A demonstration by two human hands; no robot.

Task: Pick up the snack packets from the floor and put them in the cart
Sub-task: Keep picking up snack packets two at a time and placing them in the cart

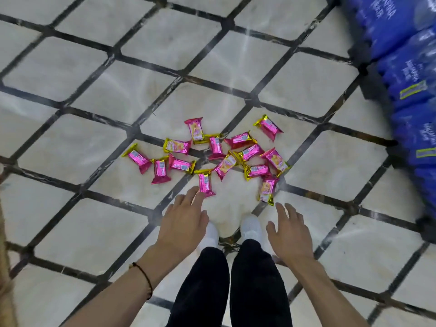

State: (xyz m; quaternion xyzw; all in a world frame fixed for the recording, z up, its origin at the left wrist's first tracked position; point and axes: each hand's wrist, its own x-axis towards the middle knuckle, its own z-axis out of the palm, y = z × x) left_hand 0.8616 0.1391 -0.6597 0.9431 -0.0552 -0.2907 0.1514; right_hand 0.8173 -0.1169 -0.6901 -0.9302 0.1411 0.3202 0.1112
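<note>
Opening step: the reach. No pkt is held yet. The snack packets [250,152] are seen scattered in a loose cluster on the floor [94,142], pink-and-gold, some overlapping, just ahead of the white shoes [251,226]. The left hand [182,220] is stretched fwd, fingers spread and relaxed, nothing gripped. Its tips are lined up w/ the nearest packet [206,182], but contact can't be confirmed from this angle. The right hand [291,232] is held out likewise, fingers fanned, empty, aimed approx. at the yellowish packet [267,190] at the cluster's near right. Cart: not in view, position can't be told. Blue packs [405,74] are stacked far right, well apart from the pile. Next move, as judged: a deeper bend is needed, w/ each hand closed round a pkt or two. The foil is likely slippery, so a firm pinch on the body is called for.
</note>
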